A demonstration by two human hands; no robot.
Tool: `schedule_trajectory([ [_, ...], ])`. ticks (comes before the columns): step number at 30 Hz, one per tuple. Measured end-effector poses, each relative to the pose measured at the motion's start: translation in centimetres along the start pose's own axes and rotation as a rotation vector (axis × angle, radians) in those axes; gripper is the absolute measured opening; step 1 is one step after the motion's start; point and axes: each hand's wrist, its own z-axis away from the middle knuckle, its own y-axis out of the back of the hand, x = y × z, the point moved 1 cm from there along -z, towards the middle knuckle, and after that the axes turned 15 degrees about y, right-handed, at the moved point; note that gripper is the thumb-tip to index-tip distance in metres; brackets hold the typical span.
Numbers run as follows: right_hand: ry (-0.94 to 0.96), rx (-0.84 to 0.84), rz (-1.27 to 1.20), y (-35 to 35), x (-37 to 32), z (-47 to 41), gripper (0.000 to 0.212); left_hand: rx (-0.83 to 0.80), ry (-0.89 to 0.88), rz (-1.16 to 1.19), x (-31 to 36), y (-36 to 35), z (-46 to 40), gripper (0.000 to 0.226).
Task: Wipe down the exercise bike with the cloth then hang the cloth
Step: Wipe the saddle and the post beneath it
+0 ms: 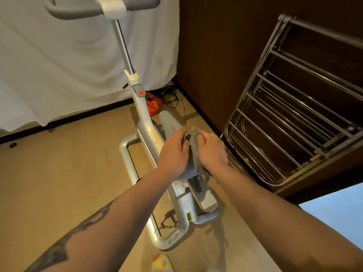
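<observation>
A white and grey exercise bike (137,107) stands in the middle of the floor, its handlebar (102,6) at the top of the view and its saddle under my hands. A grey cloth (194,150) is bunched between both hands over the saddle. My left hand (173,152) grips the cloth's left side with curled fingers. My right hand (212,150) grips its right side. Most of the saddle is hidden beneath the hands and cloth.
A metal drying rack (290,114) with several rails leans at the right against a dark wooden wall (216,55). A white sheet (59,65) hangs at the back left. A red bag (154,105) and black cables (170,97) lie by the bike's front.
</observation>
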Motion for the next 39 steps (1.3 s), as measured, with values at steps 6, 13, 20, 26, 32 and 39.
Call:
schedule_trajectory([
  [6,-0.023,0.070,-0.120,0.5,0.3,0.4,0.040,0.133,-0.035,-0.049,-0.7,-1.4,-1.5,0.032],
  [13,-0.139,0.042,-0.014,-0.1,-0.5,0.9,0.044,0.192,0.134,0.032,-1.2,-1.7,-1.1,0.042],
  [20,0.118,-0.241,0.173,1.0,-0.4,-1.4,0.043,0.271,0.275,0.138,-0.9,-1.6,-0.8,0.043],
  [26,0.448,-0.422,0.229,-0.3,-2.0,-4.8,0.051,0.360,0.372,0.166,-0.6,-1.7,-0.7,0.038],
  [32,0.444,-0.530,0.009,-1.8,-3.2,-9.9,0.050,0.436,0.520,0.128,0.1,-1.6,-0.5,0.042],
  [39,0.613,-0.603,0.148,-0.4,-1.8,-8.0,0.050,0.503,0.594,0.118,-0.3,-1.8,-0.4,0.037],
])
